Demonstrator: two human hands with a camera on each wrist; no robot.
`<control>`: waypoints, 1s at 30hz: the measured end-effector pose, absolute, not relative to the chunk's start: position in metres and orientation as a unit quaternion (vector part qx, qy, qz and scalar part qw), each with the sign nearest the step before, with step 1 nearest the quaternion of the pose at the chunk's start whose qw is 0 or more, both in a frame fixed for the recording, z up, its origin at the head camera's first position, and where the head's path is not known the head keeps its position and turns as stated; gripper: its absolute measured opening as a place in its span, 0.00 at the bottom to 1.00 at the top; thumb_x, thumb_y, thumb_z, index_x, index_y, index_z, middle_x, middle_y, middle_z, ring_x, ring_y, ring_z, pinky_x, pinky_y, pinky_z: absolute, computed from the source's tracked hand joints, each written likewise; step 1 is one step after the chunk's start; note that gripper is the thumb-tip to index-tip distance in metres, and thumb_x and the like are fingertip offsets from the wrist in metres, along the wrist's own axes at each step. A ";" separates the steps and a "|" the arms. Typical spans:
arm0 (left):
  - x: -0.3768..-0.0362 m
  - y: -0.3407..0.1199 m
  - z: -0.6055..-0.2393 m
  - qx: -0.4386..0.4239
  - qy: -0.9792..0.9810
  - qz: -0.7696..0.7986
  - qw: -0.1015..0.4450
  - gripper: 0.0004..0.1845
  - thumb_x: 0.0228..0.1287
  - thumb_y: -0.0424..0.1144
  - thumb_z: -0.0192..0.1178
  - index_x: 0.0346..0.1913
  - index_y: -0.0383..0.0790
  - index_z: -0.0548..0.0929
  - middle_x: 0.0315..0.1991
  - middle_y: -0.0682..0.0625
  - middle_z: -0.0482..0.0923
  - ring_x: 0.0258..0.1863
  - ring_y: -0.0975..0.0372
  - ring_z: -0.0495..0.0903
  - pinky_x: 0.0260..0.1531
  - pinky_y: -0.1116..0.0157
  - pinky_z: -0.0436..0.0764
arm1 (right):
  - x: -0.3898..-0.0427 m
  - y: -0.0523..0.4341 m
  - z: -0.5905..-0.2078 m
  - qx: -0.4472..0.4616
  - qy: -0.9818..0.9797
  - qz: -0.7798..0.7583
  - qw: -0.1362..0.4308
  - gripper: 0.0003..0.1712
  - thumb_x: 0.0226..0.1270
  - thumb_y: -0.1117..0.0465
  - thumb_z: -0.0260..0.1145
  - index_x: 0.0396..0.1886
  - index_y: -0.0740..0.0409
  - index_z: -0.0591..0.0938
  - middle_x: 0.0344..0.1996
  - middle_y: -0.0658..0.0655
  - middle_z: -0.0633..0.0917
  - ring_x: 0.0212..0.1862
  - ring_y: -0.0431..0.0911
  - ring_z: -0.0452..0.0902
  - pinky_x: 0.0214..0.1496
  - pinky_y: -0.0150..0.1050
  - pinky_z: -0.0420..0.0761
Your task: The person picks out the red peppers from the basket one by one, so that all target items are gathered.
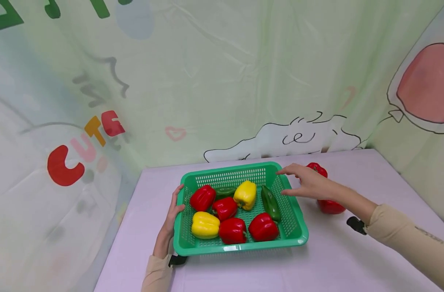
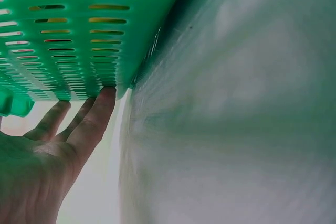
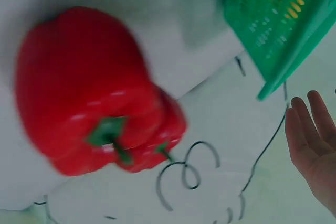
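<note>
A green plastic basket (image 1: 240,249) holds several red bell peppers (image 1: 233,231), two yellow bell peppers (image 1: 205,225) and two long green peppers (image 1: 270,204), one partly hidden at the back. At its left side, my left hand (image 1: 173,214) touches the basket, thumb and fingertips at the rim. The left wrist view shows nearly straight fingers (image 2: 92,124) against the slotted wall (image 2: 79,40). Over the right rim, my right hand (image 1: 305,181) hovers with thumb and fingers spread apart and nothing between them.
Two red bell peppers lie on the table right of the basket, beneath my right hand and forearm; the nearer one (image 1: 330,207) looks large in the right wrist view. The light purple table (image 1: 353,251) meets a printed cloth backdrop (image 1: 222,89) behind.
</note>
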State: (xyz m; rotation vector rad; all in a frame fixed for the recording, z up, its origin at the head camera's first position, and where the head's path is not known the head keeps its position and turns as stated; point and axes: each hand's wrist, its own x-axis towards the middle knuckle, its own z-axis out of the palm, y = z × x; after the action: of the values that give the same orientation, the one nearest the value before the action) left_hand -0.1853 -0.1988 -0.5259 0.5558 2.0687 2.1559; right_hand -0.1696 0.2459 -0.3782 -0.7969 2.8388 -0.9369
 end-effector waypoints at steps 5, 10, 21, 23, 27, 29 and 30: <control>-0.185 -0.197 -0.527 0.182 0.680 0.708 0.050 0.35 0.68 0.38 0.37 0.77 0.52 0.45 0.77 0.43 0.43 0.72 0.40 0.51 0.60 0.37 0.63 | -0.185 0.208 -0.378 -0.308 0.913 -0.266 0.043 0.32 0.57 0.52 0.74 0.59 0.61 0.79 0.56 0.62 0.80 0.58 0.60 0.73 0.53 0.57 0.78; -0.185 -0.198 -0.528 0.183 0.680 0.708 0.049 0.34 0.69 0.38 0.37 0.77 0.53 0.45 0.77 0.43 0.43 0.72 0.41 0.51 0.60 0.38 0.63 | -0.197 0.159 -0.375 -0.340 0.914 -0.210 0.069 0.31 0.59 0.52 0.73 0.61 0.57 0.78 0.58 0.61 0.78 0.57 0.56 0.75 0.54 0.54 0.78; -0.187 -0.203 -0.527 0.199 0.681 0.702 0.054 0.34 0.70 0.37 0.36 0.78 0.48 0.43 0.78 0.39 0.39 0.72 0.38 0.50 0.62 0.41 0.63 | -0.215 0.054 -0.383 -0.401 0.901 -0.132 0.095 0.35 0.60 0.54 0.73 0.67 0.54 0.74 0.62 0.59 0.75 0.58 0.52 0.74 0.54 0.49 0.79; -0.188 -0.202 -0.528 0.200 0.683 0.701 0.058 0.34 0.71 0.38 0.37 0.78 0.49 0.43 0.78 0.39 0.40 0.72 0.39 0.51 0.62 0.43 0.64 | -0.215 0.043 -0.388 -0.413 0.898 -0.121 0.090 0.36 0.59 0.54 0.74 0.67 0.54 0.74 0.62 0.59 0.75 0.59 0.53 0.74 0.55 0.49 0.78; -0.190 -0.201 -0.529 0.194 0.688 0.698 0.050 0.34 0.69 0.37 0.37 0.78 0.49 0.44 0.77 0.40 0.43 0.71 0.40 0.53 0.61 0.44 0.66 | -0.218 0.024 -0.397 -0.434 0.894 -0.081 0.075 0.38 0.58 0.53 0.75 0.68 0.54 0.72 0.64 0.58 0.74 0.62 0.53 0.71 0.61 0.49 0.75; -0.190 -0.201 -0.529 0.190 0.690 0.697 0.046 0.34 0.69 0.37 0.37 0.77 0.50 0.45 0.77 0.41 0.44 0.70 0.41 0.54 0.61 0.44 0.66 | -0.219 0.016 -0.399 -0.440 0.893 -0.062 0.071 0.40 0.58 0.53 0.75 0.69 0.54 0.71 0.65 0.57 0.74 0.63 0.53 0.70 0.63 0.47 0.73; -0.190 -0.201 -0.529 0.191 0.690 0.696 0.046 0.34 0.70 0.38 0.37 0.78 0.50 0.45 0.77 0.41 0.44 0.70 0.41 0.54 0.61 0.44 0.66 | -0.221 0.013 -0.400 -0.442 0.893 -0.051 0.070 0.40 0.58 0.53 0.75 0.69 0.53 0.71 0.65 0.57 0.74 0.63 0.52 0.69 0.63 0.46 0.73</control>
State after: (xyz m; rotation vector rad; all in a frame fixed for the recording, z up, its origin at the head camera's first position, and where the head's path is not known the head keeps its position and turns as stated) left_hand -0.1904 -0.2007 -0.5292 0.5819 2.1074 2.1257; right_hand -0.2206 0.0133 -0.4001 -1.3289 2.6876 -0.1548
